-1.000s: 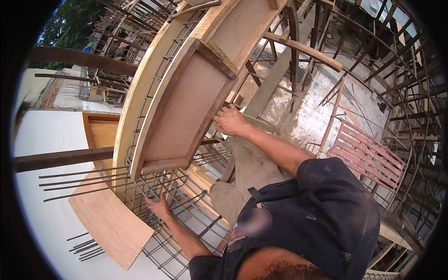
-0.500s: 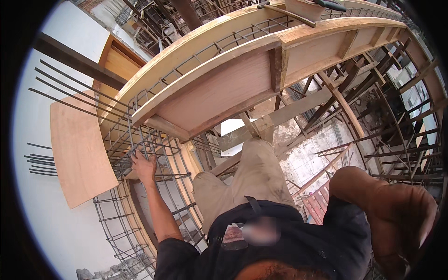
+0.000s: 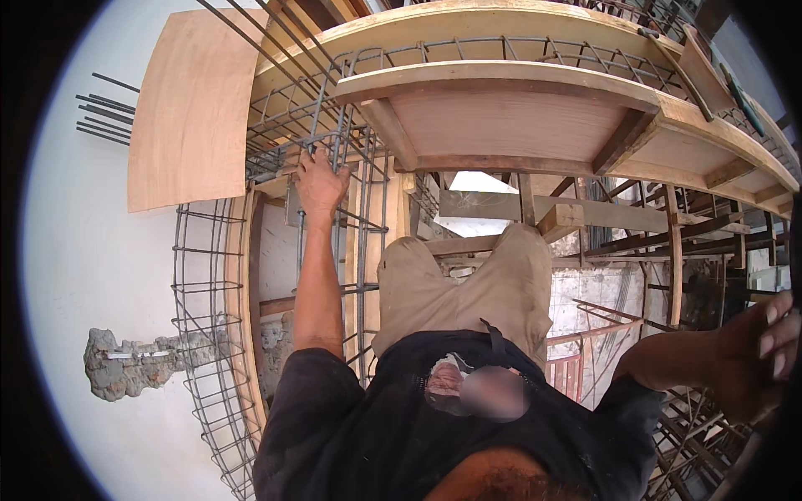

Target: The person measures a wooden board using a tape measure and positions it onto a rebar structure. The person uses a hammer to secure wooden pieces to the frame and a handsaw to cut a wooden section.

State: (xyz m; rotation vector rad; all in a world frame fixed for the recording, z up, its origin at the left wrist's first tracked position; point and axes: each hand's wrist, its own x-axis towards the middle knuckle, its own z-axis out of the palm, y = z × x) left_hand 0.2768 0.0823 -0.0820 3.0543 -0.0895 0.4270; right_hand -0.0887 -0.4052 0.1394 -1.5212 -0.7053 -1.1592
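My left hand reaches forward to the corner where the steel rebar cage meets the curved beam form. Its fingers are bent around a bar there; the fingertips are partly hidden among the rods. My right hand is raised at the right edge, away from the formwork. Its fingers are curled and partly lost in the dark rim, so whatever may be in them is hidden. Just past my knees stands the curved wooden form, with more rebar lying along its trough.
A bent plywood sheet stands against the white wall, near protruding bars. A hammer and a green-handled tool rest on the form at right. Timber props and a red metal frame stand below.
My view has swung, bringing the form more level across the top. My left hand stays at the rebar corner. My right hand has shifted outward to the right edge.
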